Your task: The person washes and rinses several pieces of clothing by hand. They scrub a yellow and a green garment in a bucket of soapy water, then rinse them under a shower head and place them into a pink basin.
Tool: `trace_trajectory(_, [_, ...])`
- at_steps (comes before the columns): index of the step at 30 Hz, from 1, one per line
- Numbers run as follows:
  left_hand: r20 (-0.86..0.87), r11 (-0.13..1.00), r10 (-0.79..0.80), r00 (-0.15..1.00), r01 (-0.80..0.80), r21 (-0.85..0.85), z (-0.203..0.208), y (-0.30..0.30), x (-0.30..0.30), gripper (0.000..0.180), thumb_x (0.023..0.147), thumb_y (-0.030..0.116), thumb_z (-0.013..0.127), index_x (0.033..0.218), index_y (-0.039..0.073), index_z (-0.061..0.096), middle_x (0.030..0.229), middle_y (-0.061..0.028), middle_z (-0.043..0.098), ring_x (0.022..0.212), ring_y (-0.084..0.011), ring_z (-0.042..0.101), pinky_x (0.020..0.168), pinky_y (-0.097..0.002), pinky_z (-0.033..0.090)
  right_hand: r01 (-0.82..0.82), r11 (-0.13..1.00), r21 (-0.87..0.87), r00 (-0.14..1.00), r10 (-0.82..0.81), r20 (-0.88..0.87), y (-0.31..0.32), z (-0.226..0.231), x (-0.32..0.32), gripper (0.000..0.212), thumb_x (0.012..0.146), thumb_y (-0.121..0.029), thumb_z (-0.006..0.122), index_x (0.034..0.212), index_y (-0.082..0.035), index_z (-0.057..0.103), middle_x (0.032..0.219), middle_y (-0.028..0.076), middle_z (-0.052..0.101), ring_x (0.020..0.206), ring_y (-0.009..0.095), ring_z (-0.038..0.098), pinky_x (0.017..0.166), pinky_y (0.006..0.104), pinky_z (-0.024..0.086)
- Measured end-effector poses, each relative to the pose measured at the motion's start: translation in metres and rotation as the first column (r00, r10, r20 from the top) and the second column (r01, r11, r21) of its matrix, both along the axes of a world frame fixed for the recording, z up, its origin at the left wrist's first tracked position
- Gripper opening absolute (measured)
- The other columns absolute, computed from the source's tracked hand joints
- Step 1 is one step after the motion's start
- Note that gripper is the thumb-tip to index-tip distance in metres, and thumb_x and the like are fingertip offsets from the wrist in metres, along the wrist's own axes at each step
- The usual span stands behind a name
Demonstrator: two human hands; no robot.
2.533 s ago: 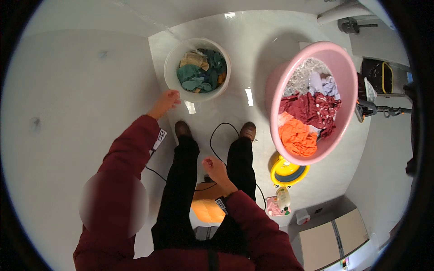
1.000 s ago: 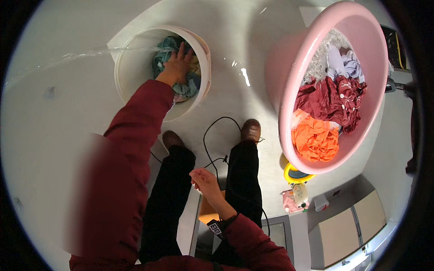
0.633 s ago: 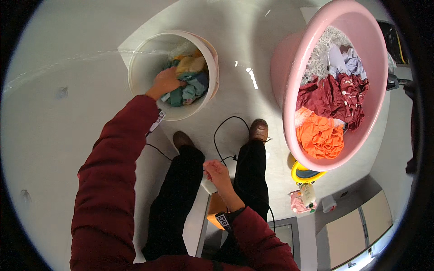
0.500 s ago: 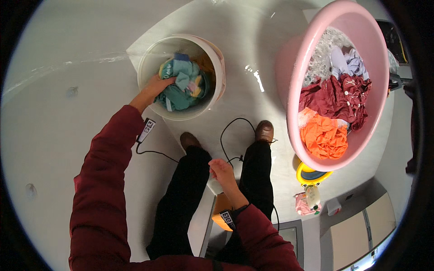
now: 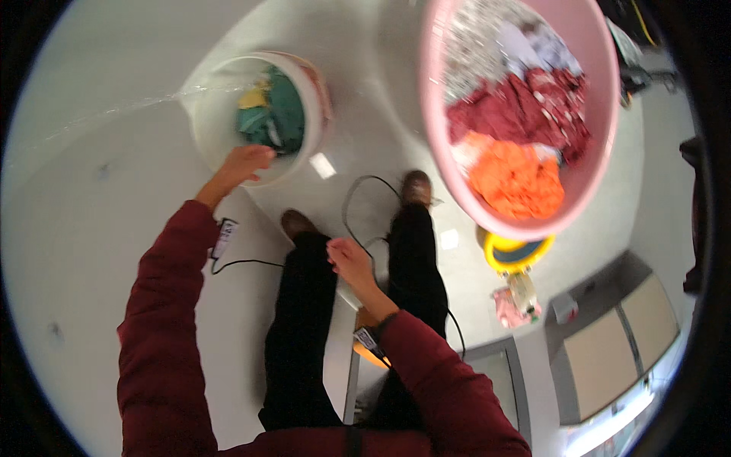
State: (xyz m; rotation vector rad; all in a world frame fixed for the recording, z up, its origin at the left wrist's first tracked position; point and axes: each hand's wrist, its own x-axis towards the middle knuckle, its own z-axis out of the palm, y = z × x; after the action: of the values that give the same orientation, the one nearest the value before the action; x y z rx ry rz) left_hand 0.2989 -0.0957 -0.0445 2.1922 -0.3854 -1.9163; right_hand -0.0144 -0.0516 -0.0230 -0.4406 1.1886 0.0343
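Note:
My left hand [image 5: 245, 164] is over the near rim of a white bucket [image 5: 207, 137], its fingers loosely stretched and nothing visible in them. Green and yellow clothes [image 5: 283, 114] lie inside the bucket, just beyond the fingertips. My right hand [image 5: 352, 263] hangs in front of my legs with its fingers curled in, and no object shows in it. To the right stands a large pink tub [image 5: 435, 99] of foamy water [image 5: 476, 49]. In it are a dark red garment [image 5: 502, 110], an orange garment [image 5: 518, 179] and a pale lavender garment [image 5: 537, 47].
A yellow basin [image 5: 499, 255] sits beside the tub, near a pink packet [image 5: 514, 308] and a pale bottle [image 5: 523, 291]. A black cable [image 5: 346, 209] loops across the floor by my shoes. A cabinet [image 5: 609, 358] stands at the lower right.
My left hand has let go of the teal clothes and drawn back to the bucket's near rim. The view has shifted, so the bucket and tub appear higher and farther left.

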Motion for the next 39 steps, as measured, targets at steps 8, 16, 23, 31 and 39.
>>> trace_trajectory(8, [0.055,0.999,0.016,0.998,-0.013,-0.049,0.002,0.023,-0.032,0.048,0.083,0.04,0.057,0.116,0.005,0.053,0.106,-0.0068,0.057,0.095,-0.0163,0.055,0.075,-0.0298,0.046,0.046,0.928,-0.371,0.967,-0.134,-0.218,-0.039,-0.013,-0.055,0.015,0.081,-0.012,0.057,0.093,-0.004,0.055,0.072,0.003,0.055,0.065,0.011,0.053,0.058,0.0246,0.045])
trace_trajectory(16, [0.126,0.998,-0.056,0.991,0.057,-0.002,0.03,0.013,-0.044,0.043,0.082,0.033,0.059,0.112,0.004,0.055,0.102,-0.0061,0.058,0.09,-0.0149,0.054,0.071,-0.0294,0.047,-0.039,0.836,-0.548,0.75,-0.337,-0.569,-0.065,0.018,-0.219,0.011,0.079,-0.008,0.058,0.089,-0.005,0.058,0.075,0.005,0.059,0.064,0.014,0.056,0.054,0.0259,0.047])
trace_trajectory(23, [0.423,0.807,-0.518,0.743,0.589,-0.046,0.008,0.034,-0.071,0.065,0.076,0.033,0.065,0.127,0.002,0.039,0.123,-0.0181,0.045,0.112,-0.0326,0.041,0.094,-0.0404,0.034,-0.707,0.7,-0.099,0.22,0.085,-0.972,-0.074,-0.057,-0.325,0.053,0.065,-0.025,0.07,0.11,-0.008,0.046,0.105,0.013,0.05,0.1,0.031,0.047,0.081,0.0422,0.043])
trace_trajectory(31, [0.623,0.748,-0.538,0.567,0.662,0.043,-0.007,0.043,-0.112,0.093,0.074,0.027,0.07,0.136,-0.003,0.007,0.129,-0.0277,0.029,0.119,-0.0393,0.03,0.1,-0.0439,0.028,-0.772,0.636,0.018,0.217,0.29,-0.932,-0.119,-0.166,-0.361,0.065,0.063,-0.036,0.072,0.113,-0.003,0.046,0.106,0.017,0.055,0.1,0.034,0.049,0.084,0.0406,0.043])
trace_trajectory(39, [0.584,0.808,-0.509,0.633,0.585,0.069,-0.006,0.038,-0.107,0.086,0.072,0.027,0.069,0.134,-0.003,0.017,0.127,-0.0273,0.034,0.118,-0.0394,0.032,0.098,-0.0439,0.03,-0.841,0.526,-0.132,0.147,-0.013,-0.989,-0.112,-0.118,-0.384,0.029,0.072,-0.026,0.061,0.087,-0.003,0.051,0.087,0.017,0.058,0.086,0.035,0.054,0.076,0.0433,0.042])
